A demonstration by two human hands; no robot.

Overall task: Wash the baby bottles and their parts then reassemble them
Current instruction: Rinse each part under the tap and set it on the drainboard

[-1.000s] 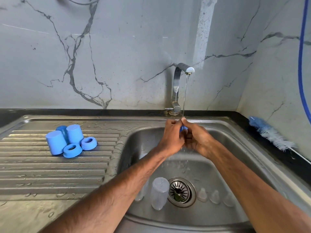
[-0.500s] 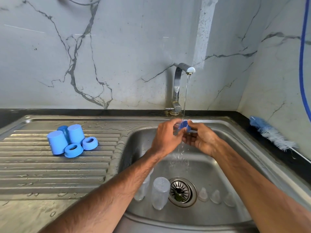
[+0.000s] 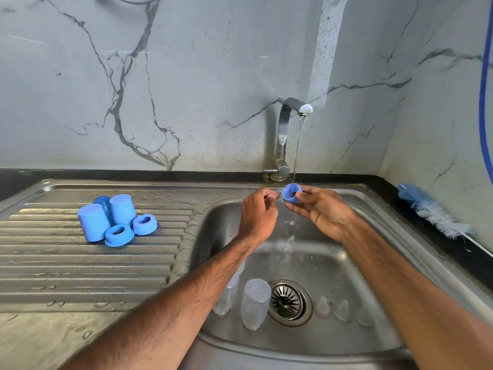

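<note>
My right hand (image 3: 322,209) pinches a blue bottle ring (image 3: 292,193) under the running stream from the tap (image 3: 286,134). My left hand (image 3: 257,212) hovers just left of the ring with fingers loosely curled, holding nothing. On the draining board sit three blue caps (image 3: 106,214) and two more blue rings (image 3: 130,229). Clear bottles (image 3: 254,303) stand upside down in the sink (image 3: 373,217), one partly hidden by my left forearm. Three clear teats (image 3: 342,309) lie right of the drain.
A blue-and-white bottle brush (image 3: 432,212) lies on the black counter to the right. The ribbed draining board (image 3: 80,268) is wet. A blue hose (image 3: 484,89) hangs at the right wall. The drain strainer (image 3: 288,301) sits mid-basin.
My hands have parted: the left one let go of the ring and drew left, while the right lifted the ring and turned its opening towards me.
</note>
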